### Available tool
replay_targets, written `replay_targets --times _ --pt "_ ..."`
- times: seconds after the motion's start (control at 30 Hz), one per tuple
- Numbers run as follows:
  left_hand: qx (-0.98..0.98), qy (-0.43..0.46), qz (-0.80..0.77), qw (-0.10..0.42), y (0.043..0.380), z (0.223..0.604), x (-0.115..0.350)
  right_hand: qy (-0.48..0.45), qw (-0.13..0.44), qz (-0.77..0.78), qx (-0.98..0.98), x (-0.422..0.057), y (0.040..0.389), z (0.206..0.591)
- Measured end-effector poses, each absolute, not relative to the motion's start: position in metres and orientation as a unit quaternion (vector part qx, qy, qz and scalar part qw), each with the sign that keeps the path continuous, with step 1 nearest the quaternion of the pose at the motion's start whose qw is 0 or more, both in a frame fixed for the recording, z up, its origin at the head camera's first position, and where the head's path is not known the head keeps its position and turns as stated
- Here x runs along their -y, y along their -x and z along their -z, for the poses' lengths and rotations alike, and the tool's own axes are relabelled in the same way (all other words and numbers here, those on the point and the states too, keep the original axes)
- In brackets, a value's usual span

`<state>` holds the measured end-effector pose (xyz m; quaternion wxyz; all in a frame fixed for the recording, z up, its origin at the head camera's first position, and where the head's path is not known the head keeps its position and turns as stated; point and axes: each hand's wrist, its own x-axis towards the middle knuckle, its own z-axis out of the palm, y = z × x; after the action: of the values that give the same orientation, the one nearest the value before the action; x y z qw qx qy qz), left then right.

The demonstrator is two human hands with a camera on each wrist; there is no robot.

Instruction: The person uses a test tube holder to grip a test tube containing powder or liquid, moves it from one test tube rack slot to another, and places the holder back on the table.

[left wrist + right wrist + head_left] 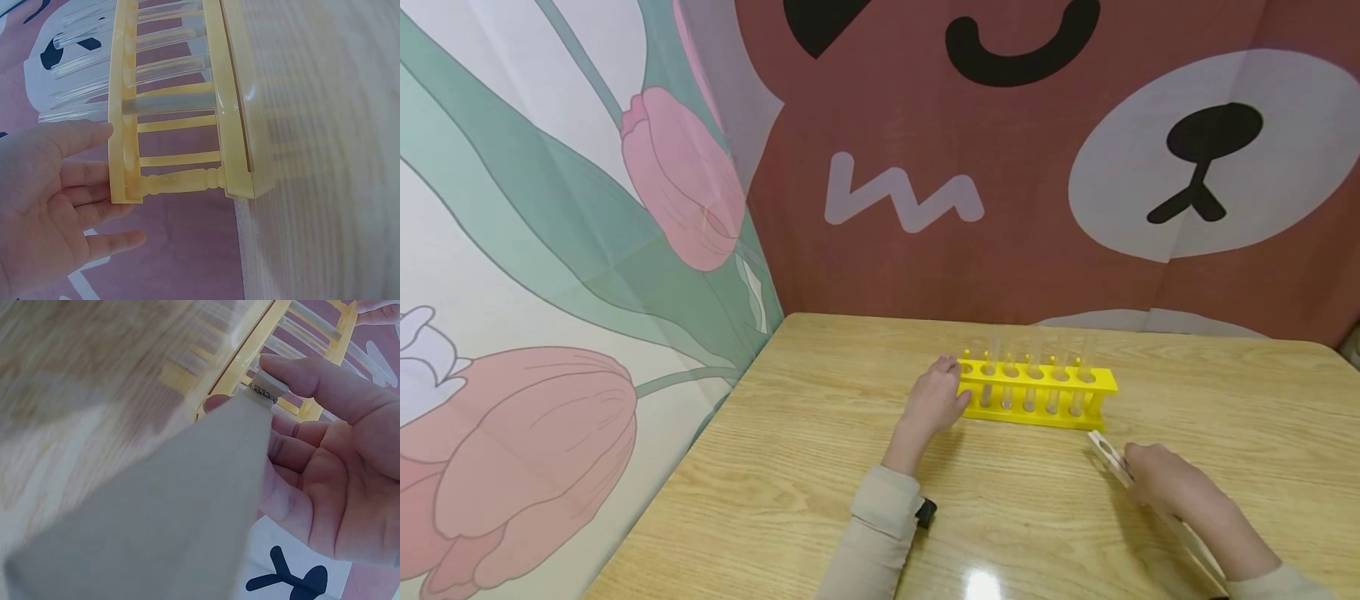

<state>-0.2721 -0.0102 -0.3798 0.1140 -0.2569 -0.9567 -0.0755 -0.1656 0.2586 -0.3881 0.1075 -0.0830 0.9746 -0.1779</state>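
A yellow test tube rack [1037, 420] stands on the table, holding several clear test tubes [1034, 358] in a row. The tube nearest its left end [175, 102] looks whitish-grey in its lower part. At that end my left hand [934, 400] holds the rack's top plate, thumb on one side and fingers on the other. My right hand [1180, 483] grips a wooden test tube holder [1108, 457] in front of the rack's right end, its tip pointing towards the rack. In the right wrist view the thumb presses on the holder [144, 500], close and blurred.
The wood-grain table [820, 467] runs back to a wall hanging with a brown bear print [1022, 275]. A flower-printed hanging [565, 275] borders the left side. A dark strap piece [927, 512] shows at my left sleeve.
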Motion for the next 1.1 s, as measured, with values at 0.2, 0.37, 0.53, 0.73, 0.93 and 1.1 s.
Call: replay_targets --times 0.2,0.37,0.53,0.73,0.93,1.1 --pt "0.958 0.255 0.078 0.109 0.2715 0.3798 0.0101 0.087 0.101 0.180 -0.975 -0.2592 0.1657 0.3901" --pt "0.958 0.255 0.077 0.110 0.2717 0.3799 0.0100 0.088 0.102 0.181 -0.974 -0.2589 0.1655 0.3905" --pt "0.957 0.257 0.078 0.112 0.2717 0.3793 0.0103 0.090 0.105 0.181 -0.974 -0.2585 0.1655 0.3899" --pt "0.957 0.259 0.076 0.111 0.2723 0.3796 0.0101 0.091 0.101 0.186 -0.973 -0.2581 0.1643 0.3893" --pt "0.956 0.259 0.071 0.115 0.2715 0.3791 0.0101 0.091 0.100 0.187 -0.973 -0.2576 0.1639 0.3887" --pt "0.956 0.260 0.072 0.115 0.2712 0.3786 0.0102 0.089 0.097 0.189 -0.973 -0.2571 0.1632 0.3881"
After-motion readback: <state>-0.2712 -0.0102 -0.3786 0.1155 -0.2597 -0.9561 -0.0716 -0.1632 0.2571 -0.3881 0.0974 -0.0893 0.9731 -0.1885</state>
